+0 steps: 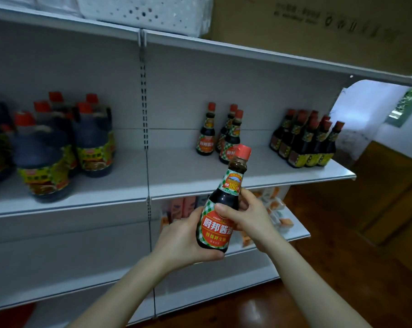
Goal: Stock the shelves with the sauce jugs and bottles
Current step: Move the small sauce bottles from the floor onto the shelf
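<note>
Both hands grip one bottle (215, 229), held tilted in front of the shelf (181, 171): left hand (181, 240) curled round its base, right hand (247, 216) wrapped round its shoulder. Jugs (94, 140) crowd the shelf's left. A bottle cluster (302, 143) stands far right, three bottles (206, 136) between.

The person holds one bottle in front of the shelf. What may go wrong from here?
1. The bottle is tilted between the left hand and the right hand; it might slip during a change of grip.
2. The three matching bottles stand close together on the shelf; placing this one beside them might knock one over.
</note>
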Motion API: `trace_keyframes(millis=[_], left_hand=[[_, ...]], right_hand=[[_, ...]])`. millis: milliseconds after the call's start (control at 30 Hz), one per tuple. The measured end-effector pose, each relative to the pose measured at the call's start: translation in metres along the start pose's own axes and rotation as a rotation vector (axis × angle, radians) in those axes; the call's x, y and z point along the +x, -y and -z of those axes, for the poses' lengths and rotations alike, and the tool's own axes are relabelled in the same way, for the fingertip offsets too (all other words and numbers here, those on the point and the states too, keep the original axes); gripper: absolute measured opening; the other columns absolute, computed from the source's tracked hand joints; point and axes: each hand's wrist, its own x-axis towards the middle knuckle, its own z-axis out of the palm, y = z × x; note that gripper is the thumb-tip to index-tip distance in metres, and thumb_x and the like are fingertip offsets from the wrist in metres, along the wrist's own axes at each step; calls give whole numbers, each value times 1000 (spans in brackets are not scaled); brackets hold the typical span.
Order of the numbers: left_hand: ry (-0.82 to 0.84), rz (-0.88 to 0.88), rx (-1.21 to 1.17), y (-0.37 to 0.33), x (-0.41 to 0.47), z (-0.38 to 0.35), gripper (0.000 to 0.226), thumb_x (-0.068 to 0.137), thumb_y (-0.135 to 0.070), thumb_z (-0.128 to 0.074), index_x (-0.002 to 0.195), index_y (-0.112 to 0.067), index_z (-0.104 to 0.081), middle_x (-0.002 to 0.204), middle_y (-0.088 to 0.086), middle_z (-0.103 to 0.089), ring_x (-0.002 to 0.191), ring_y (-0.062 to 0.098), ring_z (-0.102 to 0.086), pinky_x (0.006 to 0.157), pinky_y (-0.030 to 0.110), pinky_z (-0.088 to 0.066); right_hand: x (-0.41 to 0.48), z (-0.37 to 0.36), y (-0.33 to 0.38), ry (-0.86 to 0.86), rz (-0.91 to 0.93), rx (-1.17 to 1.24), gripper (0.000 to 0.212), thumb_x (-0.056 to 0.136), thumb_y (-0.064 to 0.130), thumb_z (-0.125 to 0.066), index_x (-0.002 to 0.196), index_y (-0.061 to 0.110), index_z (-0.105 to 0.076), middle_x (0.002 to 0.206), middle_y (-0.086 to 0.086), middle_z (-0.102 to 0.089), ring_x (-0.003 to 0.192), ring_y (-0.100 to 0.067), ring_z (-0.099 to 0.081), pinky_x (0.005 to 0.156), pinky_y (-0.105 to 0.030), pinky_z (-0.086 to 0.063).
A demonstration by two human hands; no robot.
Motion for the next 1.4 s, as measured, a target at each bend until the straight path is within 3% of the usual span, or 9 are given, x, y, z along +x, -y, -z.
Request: trace_keyframes(millis=[233,467,600,733,933,1033,1133,1300,1400], left_hand=[[13,-65,21,11,99,-1,90,60,-57,-75,135,-41,-27,114,-16,-62,98,4,-59,70,15,-43],[62,-75,-20,34,186,-10,103,66,-55,-73,144,-35,-10,132,-6,-54,115,15,-55,90,35,-49],[94,-16,-21,56,215,-20,112,67,-66,-66,148,-23,-2,149,4,-33,132,20,-38,105,37,-39],[153,84,331,79,230,-25,134,43,-96,-33,148,-17,-3,154,9,-18,141,25,-20,112,47,-20],[240,199,473,101,234,-42,145,25,-96,11,146,-20,-12,156,10,-6,144,28,-3,110,57,-11],[239,221,437,103,236,-42,142,27,-96,8,146,-22,-14,157,9,-4,144,27,-1,110,58,-8],[237,235,423,104,235,-42,142,27,-98,7,146,-24,-15,157,9,-5,144,26,0,111,56,-6],[217,257,399,103,233,-43,140,29,-98,2,146,-24,-18,157,8,-6,145,24,0,112,53,-4],[207,265,388,102,233,-43,136,33,-98,-3,146,-25,-18,157,7,-6,145,23,0,113,52,-3]], right_hand=[[84,30,-10,-107,4,3,39,69,22,-79,97,34,-56,102,-2,-67,91,-16,-66,75,-32,-55],[160,49,-22,-177,45,-78,37,68,27,-80,89,39,-52,99,9,-65,96,-15,-63,85,-40,-54],[193,57,-26,-170,91,-74,40,69,21,-79,92,39,-52,99,16,-62,98,-8,-61,86,-33,-52],[231,64,-28,-126,150,-98,47,70,13,-79,104,30,-51,99,15,-61,100,-12,-61,85,-29,-50],[285,54,-42,-16,196,-128,54,69,6,-78,112,26,-52,108,7,-61,104,-14,-59,93,-36,-48],[305,46,-55,51,193,-147,55,70,5,-77,118,16,-52,112,2,-59,107,-17,-56,94,-36,-47],[316,40,-66,127,225,-176,57,71,3,-76,122,9,-51,110,3,-57,105,-14,-55,86,-22,-45],[328,41,-82,188,241,-212,55,73,7,-76,121,13,-51,112,5,-57,107,-13,-54,95,-32,-44],[332,45,-85,197,255,-181,54,74,6,-74,122,12,-50,114,5,-57,108,-12,-54,94,-29,-43]])
